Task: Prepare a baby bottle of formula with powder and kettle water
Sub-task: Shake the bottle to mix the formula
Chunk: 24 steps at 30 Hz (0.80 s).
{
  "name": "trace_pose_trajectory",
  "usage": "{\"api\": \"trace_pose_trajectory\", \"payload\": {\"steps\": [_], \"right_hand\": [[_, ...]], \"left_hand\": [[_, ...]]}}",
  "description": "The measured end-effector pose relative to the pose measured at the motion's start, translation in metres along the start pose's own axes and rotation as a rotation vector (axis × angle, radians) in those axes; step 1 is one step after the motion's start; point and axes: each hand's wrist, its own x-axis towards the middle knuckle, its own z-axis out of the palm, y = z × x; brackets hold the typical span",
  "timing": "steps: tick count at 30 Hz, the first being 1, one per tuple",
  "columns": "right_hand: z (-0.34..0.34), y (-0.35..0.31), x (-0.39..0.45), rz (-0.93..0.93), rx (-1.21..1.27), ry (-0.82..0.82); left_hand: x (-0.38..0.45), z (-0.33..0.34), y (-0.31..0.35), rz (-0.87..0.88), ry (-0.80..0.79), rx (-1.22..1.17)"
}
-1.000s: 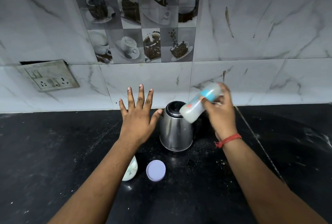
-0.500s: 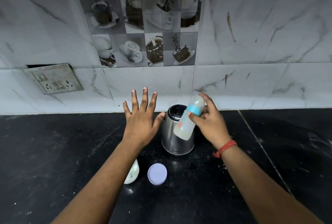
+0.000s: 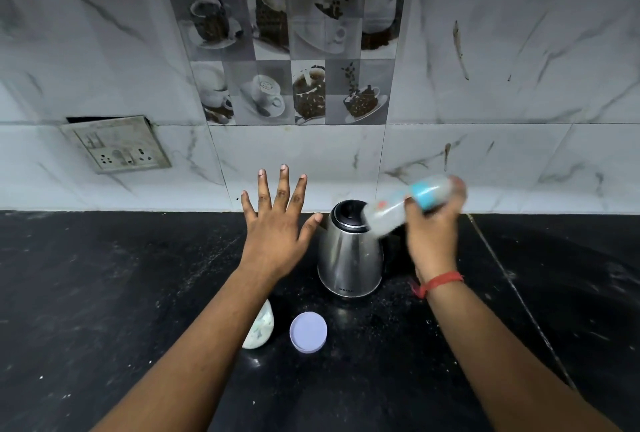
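Observation:
My right hand (image 3: 433,234) grips a baby bottle (image 3: 398,208) with a blue collar. The bottle is blurred, tilted almost sideways, and holds milky white liquid above the right side of a steel kettle (image 3: 349,258). The kettle stands on the black counter (image 3: 104,293) with its black lid shut. My left hand (image 3: 277,223) hovers to the kettle's left, fingers spread wide, holding nothing. A white patterned container (image 3: 259,327) sits partly hidden under my left forearm. Beside it lies a round lilac lid (image 3: 308,332), flat on the counter.
A marble-look tiled wall (image 3: 485,85) rises right behind the kettle. A wall socket plate (image 3: 116,144) hangs askew at the left. White specks dot the counter around the kettle.
The bottle has swung from nearly upright half a second ago to tilted sideways again, as it was one second ago. My left hand stays spread in the same place.

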Motion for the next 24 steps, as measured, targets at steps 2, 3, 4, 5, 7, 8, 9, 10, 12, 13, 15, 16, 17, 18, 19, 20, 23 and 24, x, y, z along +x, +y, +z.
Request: {"api": "trace_pose_trajectory", "payload": {"steps": [2, 3, 4, 5, 7, 8, 9, 10, 12, 13, 15, 16, 17, 18, 19, 20, 23, 24], "right_hand": [[0.002, 0.014, -0.007, 0.059, -0.215, -0.328], [0.000, 0.011, -0.005, 0.089, -0.197, -0.324], [-0.004, 0.006, 0.000, 0.093, -0.128, -0.210], [-0.007, 0.001, 0.005, 0.072, -0.012, -0.032], [-0.010, -0.001, 0.007, 0.024, 0.148, 0.181], [-0.008, -0.004, 0.002, 0.014, 0.130, 0.155], [-0.005, 0.002, -0.002, 0.019, 0.024, 0.036], [-0.004, 0.008, -0.005, 0.035, -0.111, -0.133], [-0.007, 0.008, -0.007, 0.062, -0.163, -0.230], [-0.009, 0.005, -0.003, 0.054, -0.099, -0.137], [-0.012, 0.003, 0.001, 0.025, 0.008, 0.011], [-0.010, 0.002, -0.002, 0.018, 0.043, 0.004], [-0.009, 0.005, -0.004, 0.007, 0.064, -0.030], [-0.008, 0.008, -0.005, 0.008, 0.075, -0.063], [-0.008, 0.007, -0.007, 0.008, 0.092, -0.078], [-0.009, 0.006, -0.005, 0.020, 0.117, -0.054], [-0.011, 0.003, 0.001, 0.038, 0.180, 0.072], [-0.008, 0.003, -0.002, 0.035, 0.121, -0.006]], "left_hand": [[0.001, -0.001, 0.001, 0.006, 0.011, -0.001], [0.001, -0.002, 0.001, 0.006, 0.017, -0.002], [0.002, -0.002, 0.001, 0.005, 0.019, -0.001], [0.003, -0.002, 0.000, 0.002, 0.017, 0.001], [0.003, -0.001, 0.000, -0.005, 0.010, 0.007], [0.002, 0.000, -0.001, -0.007, 0.007, 0.012], [0.002, 0.000, -0.001, -0.004, 0.006, 0.019], [0.003, 0.001, 0.000, -0.002, 0.007, 0.023], [0.004, 0.000, -0.001, -0.002, 0.010, 0.025], [0.005, 0.000, -0.001, -0.003, 0.010, 0.025], [0.005, 0.001, 0.000, -0.007, 0.003, 0.025], [0.004, 0.001, 0.000, -0.006, -0.002, 0.027], [0.004, 0.002, 0.001, -0.002, -0.004, 0.026], [0.003, 0.002, 0.001, 0.000, -0.002, 0.022], [0.003, 0.003, 0.001, -0.001, -0.002, 0.017], [0.002, 0.003, 0.000, -0.004, -0.003, 0.013], [0.002, 0.005, -0.001, -0.015, -0.007, 0.006], [0.001, 0.006, -0.002, -0.017, -0.011, 0.004]]}}
